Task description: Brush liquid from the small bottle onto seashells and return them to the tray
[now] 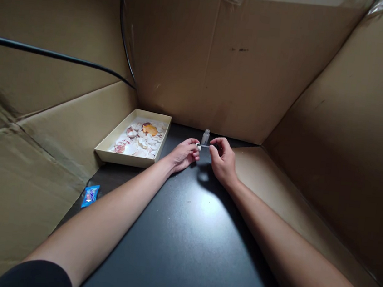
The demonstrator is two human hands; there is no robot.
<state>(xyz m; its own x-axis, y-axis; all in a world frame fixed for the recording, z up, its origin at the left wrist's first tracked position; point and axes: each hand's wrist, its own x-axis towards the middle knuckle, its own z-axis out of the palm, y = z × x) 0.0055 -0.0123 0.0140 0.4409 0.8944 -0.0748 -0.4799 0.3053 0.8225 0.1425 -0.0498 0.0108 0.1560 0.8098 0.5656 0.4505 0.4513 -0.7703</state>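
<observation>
My left hand (185, 154) pinches a small white ridged seashell (198, 147) between thumb and fingers, just above the dark table. Facing it, my right hand (223, 160) is closed on a thin pale stick (205, 146), which reaches left to the shell. Whether the tip touches the shell is too small to tell. A small clear bottle (205, 138) with pale contents stands upright and uncapped just behind the stick. To the left, a shallow cream tray (124, 159) holds several shells, among them a large orange one (150, 129).
A blue wrapped packet (90, 196) lies at the table's left edge. Cardboard walls (238, 84) enclose the back and both sides. A black cable (60, 56) runs along the left wall. A flat cardboard flap (269, 183) covers the table's right side.
</observation>
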